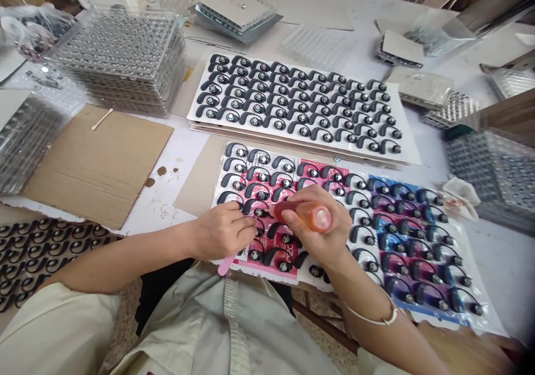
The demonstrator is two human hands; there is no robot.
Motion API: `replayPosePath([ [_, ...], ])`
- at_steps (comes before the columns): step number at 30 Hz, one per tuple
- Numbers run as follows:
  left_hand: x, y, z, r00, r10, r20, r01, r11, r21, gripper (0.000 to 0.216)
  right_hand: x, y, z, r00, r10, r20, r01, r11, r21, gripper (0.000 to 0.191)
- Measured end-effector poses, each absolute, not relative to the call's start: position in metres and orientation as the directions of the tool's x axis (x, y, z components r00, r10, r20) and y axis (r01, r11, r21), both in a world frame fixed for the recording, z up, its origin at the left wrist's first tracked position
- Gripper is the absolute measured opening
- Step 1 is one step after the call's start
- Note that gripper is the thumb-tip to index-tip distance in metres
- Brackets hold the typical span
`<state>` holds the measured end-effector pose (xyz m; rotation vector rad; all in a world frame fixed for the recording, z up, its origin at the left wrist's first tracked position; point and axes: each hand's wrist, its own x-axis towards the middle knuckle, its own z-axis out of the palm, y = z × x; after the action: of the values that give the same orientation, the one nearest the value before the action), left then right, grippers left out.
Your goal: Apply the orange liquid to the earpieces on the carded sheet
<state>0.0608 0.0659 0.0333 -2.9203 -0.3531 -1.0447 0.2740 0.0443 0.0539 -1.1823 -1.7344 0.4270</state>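
Note:
My right hand (321,230) is closed round a small orange bottle (307,214), its tip pointing left at the near rows of black ear-hook parts (288,169) on a pink and blue printed sheet (422,235). My left hand (223,231) is closed in a pinch on one black ear-hook part (256,213) on that sheet, right beside the bottle's tip. A pink stick-like tool (227,264) pokes out below the left hand.
A white board (409,149) with several rows of the same black parts lies behind the sheet. Stacks of clear blister trays (121,57) stand at the back left and right. Brown cardboard (96,163) with a cotton swab (101,120) lies left; more ear-hooks (37,247) sit lower left.

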Motion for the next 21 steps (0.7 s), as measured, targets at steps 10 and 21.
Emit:
replayPosePath([
  [10,0.0601,0.0668,0.0343,0.755,0.21,0.622,0.224,-0.973,0.057,0.01,0.2745,0.0443,0.0551,-0.075,0.848,0.525,0.506,0.486,-0.712,0.014],
  [21,0.0594,0.0687,0.0348,0.763,0.196,0.616,0.204,-0.977,0.057,0.009,0.272,0.044,0.0562,-0.064,0.847,0.528,0.511,0.482,-0.712,0.014],
])
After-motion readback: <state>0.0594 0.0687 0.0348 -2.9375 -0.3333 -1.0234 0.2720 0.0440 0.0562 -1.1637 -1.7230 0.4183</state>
